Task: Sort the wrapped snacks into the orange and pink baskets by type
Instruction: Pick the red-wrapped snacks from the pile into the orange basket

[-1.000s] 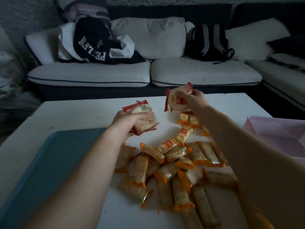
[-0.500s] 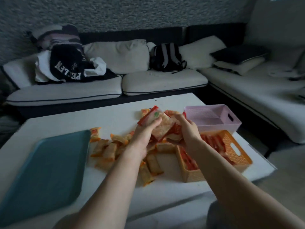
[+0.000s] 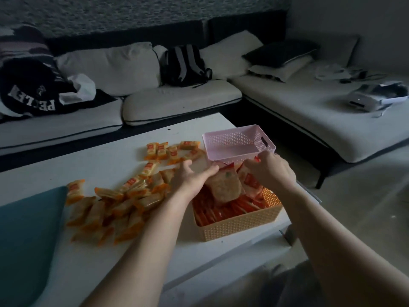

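Observation:
The orange basket (image 3: pixel 239 227) stands at the table's right edge and holds several red-wrapped snacks. The pink basket (image 3: pixel 263 140) sits just behind it and looks empty. My left hand (image 3: pixel 192 178) hovers at the orange basket's left rim with fingers spread, its thumb touching a red-wrapped snack (image 3: pixel 223 188) that stands tilted in the basket. My right hand (image 3: pixel 271 171) is above the basket's far end, fingers curled over another red-wrapped snack (image 3: pixel 251 182). A pile of orange-wrapped snacks (image 3: pixel 124 200) lies on the table to the left.
A teal tray (image 3: pixel 26 229) lies at the near left of the white table (image 3: pixel 110 273). More orange-wrapped snacks (image 3: pixel 168 150) sit near the table's far side. A sofa (image 3: pixel 177 100) with a backpack (image 3: pixel 183 65) and clothes runs behind and to the right.
Both hands carried their red-wrapped snacks right and down from above the pile into the orange basket. My left hand's fingers have spread off its packet. The view swung right.

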`<state>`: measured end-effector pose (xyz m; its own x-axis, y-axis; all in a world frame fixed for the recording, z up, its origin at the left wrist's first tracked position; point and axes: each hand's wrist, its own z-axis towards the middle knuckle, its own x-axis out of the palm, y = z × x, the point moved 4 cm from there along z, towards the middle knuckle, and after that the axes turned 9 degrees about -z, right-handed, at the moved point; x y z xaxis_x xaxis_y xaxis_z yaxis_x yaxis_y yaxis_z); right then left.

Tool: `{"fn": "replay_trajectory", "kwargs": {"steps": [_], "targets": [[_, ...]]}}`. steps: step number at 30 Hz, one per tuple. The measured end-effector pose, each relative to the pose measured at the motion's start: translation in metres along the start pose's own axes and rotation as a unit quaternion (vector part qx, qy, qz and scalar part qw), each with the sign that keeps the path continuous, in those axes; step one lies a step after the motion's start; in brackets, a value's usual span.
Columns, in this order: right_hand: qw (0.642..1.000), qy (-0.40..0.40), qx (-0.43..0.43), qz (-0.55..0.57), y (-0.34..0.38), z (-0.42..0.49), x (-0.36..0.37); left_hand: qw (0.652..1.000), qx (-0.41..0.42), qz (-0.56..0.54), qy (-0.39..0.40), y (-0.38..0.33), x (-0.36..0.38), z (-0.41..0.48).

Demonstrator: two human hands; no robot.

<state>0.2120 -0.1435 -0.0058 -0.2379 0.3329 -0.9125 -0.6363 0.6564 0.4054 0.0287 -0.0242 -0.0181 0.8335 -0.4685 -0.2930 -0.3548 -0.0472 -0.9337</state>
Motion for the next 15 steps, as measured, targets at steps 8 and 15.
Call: {"fn": "replay_trajectory", "kwargs": {"steps": [8, 15], "targets": [[0.998, 0.002, -0.056, 0.039, 0.01, 0.0, 0.004, 0.949, 0.179, 0.258, 0.019, 0.012, 0.013, 0.0], [0.975, 0.099, -0.198, 0.032, 0.026, -0.017, -0.003, 0.962, 0.239, 0.124, 0.034, -0.003, 0.013, -0.008]]}}
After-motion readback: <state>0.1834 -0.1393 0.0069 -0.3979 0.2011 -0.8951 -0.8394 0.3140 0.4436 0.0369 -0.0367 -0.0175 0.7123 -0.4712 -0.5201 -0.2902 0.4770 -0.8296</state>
